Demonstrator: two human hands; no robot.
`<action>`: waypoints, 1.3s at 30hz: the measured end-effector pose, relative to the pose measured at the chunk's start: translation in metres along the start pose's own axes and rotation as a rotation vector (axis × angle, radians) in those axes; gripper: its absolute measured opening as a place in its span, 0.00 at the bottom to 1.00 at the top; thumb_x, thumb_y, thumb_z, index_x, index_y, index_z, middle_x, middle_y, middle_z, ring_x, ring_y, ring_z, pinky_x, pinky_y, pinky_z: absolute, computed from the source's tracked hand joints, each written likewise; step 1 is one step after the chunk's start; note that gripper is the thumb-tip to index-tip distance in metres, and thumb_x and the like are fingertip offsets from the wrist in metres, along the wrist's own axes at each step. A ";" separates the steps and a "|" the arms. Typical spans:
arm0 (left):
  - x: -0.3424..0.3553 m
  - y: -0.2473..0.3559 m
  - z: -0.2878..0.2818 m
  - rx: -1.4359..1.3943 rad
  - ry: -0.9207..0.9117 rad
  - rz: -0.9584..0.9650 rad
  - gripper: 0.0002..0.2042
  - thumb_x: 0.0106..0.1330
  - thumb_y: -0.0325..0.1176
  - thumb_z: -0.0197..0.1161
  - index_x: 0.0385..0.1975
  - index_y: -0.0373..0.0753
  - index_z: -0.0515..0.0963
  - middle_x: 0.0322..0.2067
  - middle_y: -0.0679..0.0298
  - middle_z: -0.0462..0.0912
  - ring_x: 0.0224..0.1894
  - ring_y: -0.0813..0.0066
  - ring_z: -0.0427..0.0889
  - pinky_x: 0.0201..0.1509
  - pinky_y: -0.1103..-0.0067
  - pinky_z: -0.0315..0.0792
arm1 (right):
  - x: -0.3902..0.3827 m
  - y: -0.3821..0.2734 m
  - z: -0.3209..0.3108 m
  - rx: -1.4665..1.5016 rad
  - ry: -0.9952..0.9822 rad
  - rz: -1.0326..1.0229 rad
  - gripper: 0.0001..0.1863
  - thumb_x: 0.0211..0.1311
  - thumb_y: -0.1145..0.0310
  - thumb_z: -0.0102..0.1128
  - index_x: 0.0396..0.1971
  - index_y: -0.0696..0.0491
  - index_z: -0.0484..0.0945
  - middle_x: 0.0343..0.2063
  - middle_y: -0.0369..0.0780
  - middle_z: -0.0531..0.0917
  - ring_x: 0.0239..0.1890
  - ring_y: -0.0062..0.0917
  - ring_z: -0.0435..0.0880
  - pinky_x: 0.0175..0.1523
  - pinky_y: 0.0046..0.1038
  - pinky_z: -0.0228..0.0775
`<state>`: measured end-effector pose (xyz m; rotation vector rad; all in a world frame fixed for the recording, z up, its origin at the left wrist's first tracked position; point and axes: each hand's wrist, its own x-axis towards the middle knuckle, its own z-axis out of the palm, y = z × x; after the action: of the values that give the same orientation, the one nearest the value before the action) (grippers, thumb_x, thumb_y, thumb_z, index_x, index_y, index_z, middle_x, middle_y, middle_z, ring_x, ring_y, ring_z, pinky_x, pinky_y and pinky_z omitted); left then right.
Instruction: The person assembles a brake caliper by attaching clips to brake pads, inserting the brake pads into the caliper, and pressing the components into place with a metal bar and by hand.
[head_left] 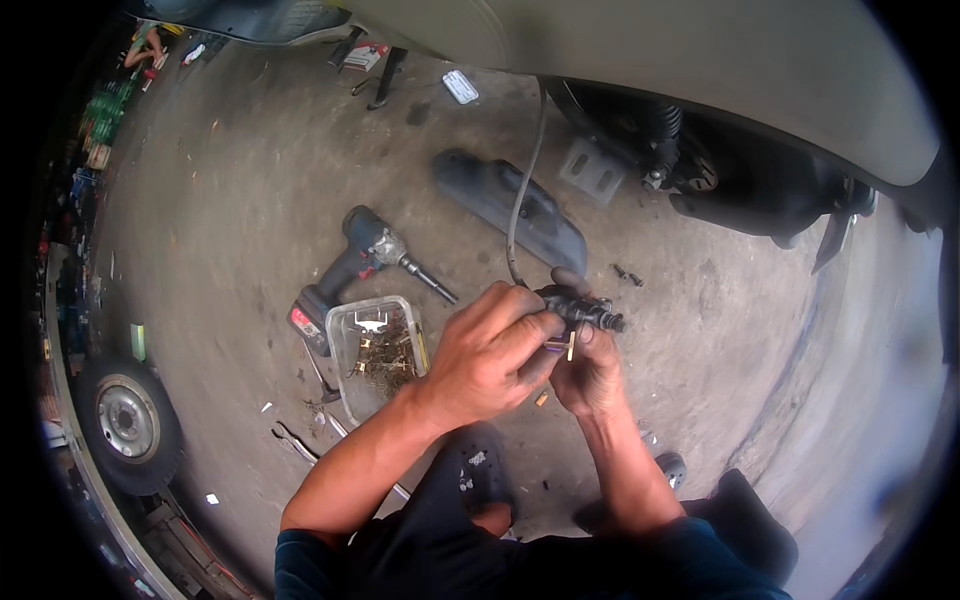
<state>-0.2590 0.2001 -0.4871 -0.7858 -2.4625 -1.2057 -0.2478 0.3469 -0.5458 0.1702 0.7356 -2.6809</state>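
Observation:
Both my hands are together in front of me, around a black ribbed cylindrical part (585,308) on the end of a grey cable (517,215). My left hand (490,350) has its fingers curled against the part's cable end. From below, my right hand (590,375) grips it, one fingertip showing above and the thumb near the ribbed tip. A thin brass-coloured piece (571,346) sticks up between the thumb and the left fingertips; which hand holds it I cannot tell. The cable runs up to the pale vehicle body (640,40).
A cordless impact wrench (365,260) lies left of a clear plastic tub (345,370) of small metal parts. Pliers (292,440) lie nearby. Beyond my hands are a dark plastic cover (510,205), a metal bracket (592,170) and loose bolts (628,275). A wheel (128,420) stands far left.

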 end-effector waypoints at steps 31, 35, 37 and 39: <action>-0.050 0.005 -0.034 -0.029 0.181 -0.282 0.17 0.50 0.22 0.69 0.42 0.31 0.76 0.33 0.57 0.78 0.32 0.69 0.78 0.34 0.77 0.72 | 0.010 -0.006 -0.002 0.317 0.054 0.159 0.33 0.47 0.62 0.69 0.55 0.56 0.71 0.43 0.43 0.81 0.44 0.33 0.81 0.43 0.34 0.77; -0.161 0.022 -0.047 0.249 0.417 -0.518 0.10 0.53 0.18 0.64 0.35 0.30 0.77 0.30 0.59 0.78 0.26 0.70 0.76 0.32 0.78 0.71 | 0.007 -0.024 0.002 0.342 0.029 0.097 0.32 0.53 0.66 0.64 0.57 0.62 0.67 0.49 0.53 0.73 0.47 0.40 0.75 0.40 0.30 0.78; -0.235 0.042 -0.037 0.266 0.421 -0.837 0.09 0.53 0.19 0.64 0.35 0.31 0.77 0.30 0.58 0.78 0.27 0.69 0.78 0.33 0.78 0.72 | 0.007 -0.029 -0.002 0.335 -0.008 0.083 0.31 0.52 0.70 0.66 0.56 0.63 0.68 0.50 0.53 0.72 0.49 0.42 0.74 0.43 0.31 0.78; -0.329 0.057 -0.022 0.304 0.523 -1.070 0.09 0.54 0.22 0.65 0.36 0.33 0.78 0.29 0.58 0.79 0.27 0.67 0.79 0.32 0.78 0.72 | 0.013 -0.016 -0.018 0.355 -0.036 0.120 0.37 0.51 0.68 0.67 0.61 0.63 0.62 0.53 0.54 0.71 0.52 0.45 0.73 0.43 0.36 0.78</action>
<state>0.0407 0.0979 -0.5937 0.9430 -2.4594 -1.0280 -0.2650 0.3656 -0.5563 0.2456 0.2250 -2.6672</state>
